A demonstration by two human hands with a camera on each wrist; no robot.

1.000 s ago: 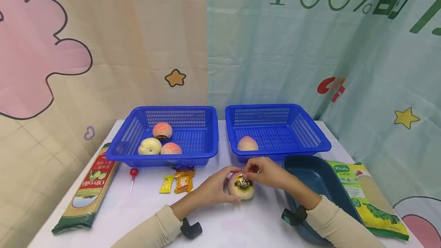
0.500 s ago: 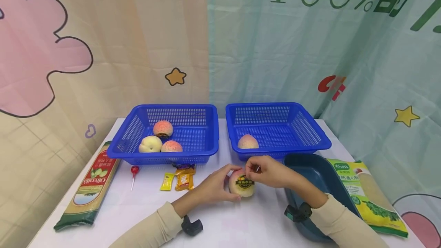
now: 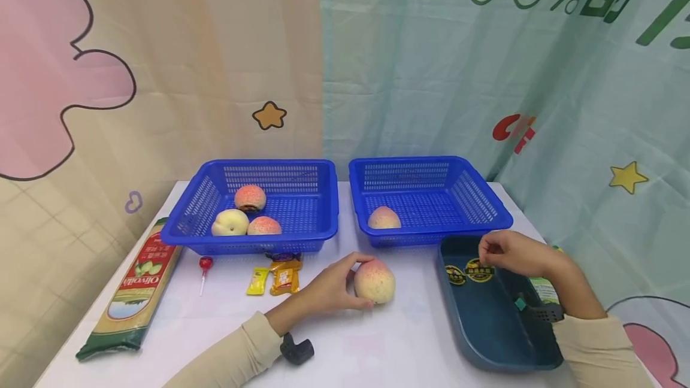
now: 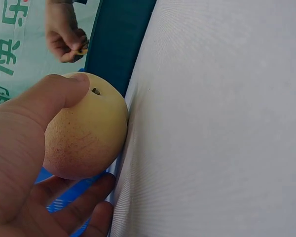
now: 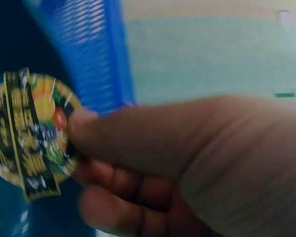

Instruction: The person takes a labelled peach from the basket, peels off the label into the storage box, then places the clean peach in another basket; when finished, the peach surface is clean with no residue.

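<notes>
Change over the last half second: the right hand (image 3: 512,253) has left the fruit and now hangs over the dark blue tray (image 3: 496,328), thumb and fingers pinching a round black-and-gold label (image 5: 34,133). In the preceding frame that design sat on the front of the held peach (image 3: 375,283); the side facing the head camera now shows bare skin. Left hand (image 3: 331,286) essentially unmoved: it grips the peach from its left, thumb on the near side, fingers on the far side. The peach is on the white surface (image 3: 415,328), between the candies (image 3: 284,279) and the tray, in front of the baskets. A second label (image 3: 455,275) shows inside the tray, just beside the pinched one. Judgement: peeling of this peach appears complete, with the pinched label not yet let go; the tray seems to serve as the discard place. The left basket (image 3: 215,247) contains three peaches; one has a dark patch low down, possibly a label, too small to confirm. The right basket (image 3: 442,237) contains one, no label visible.
</notes>
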